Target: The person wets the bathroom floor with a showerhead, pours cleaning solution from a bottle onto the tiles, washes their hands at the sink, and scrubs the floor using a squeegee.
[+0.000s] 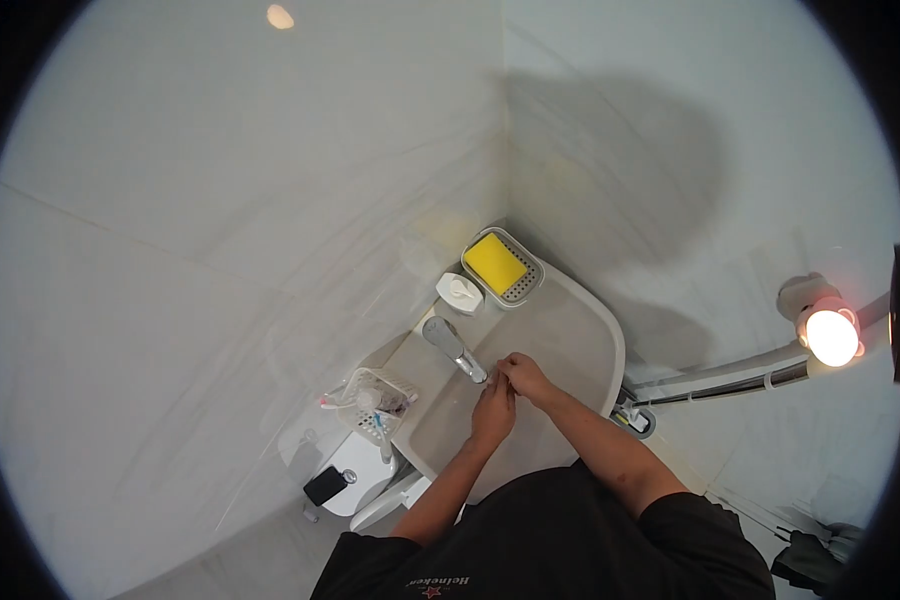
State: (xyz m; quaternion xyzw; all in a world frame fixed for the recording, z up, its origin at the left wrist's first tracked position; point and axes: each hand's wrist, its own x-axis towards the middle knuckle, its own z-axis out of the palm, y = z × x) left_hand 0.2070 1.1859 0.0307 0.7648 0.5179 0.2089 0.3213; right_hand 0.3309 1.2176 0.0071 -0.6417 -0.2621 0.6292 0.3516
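Observation:
Both hands are together over the white sink, just beside the end of the chrome faucet. My left hand points up toward the faucet's spout, its fingers close together. Touching its fingertips from the right is my right hand, with fingers bent. Whether anything lies between the fingers is too small to make out. Behind the faucet are a white soap dispenser and a yellow sponge in a grey draining tray.
A white basket with toiletries stands left of the sink. Below it, a black phone-like object lies on a white toilet tank. At right are a lit lamp and a metal rail. Tiled walls meet behind the sink.

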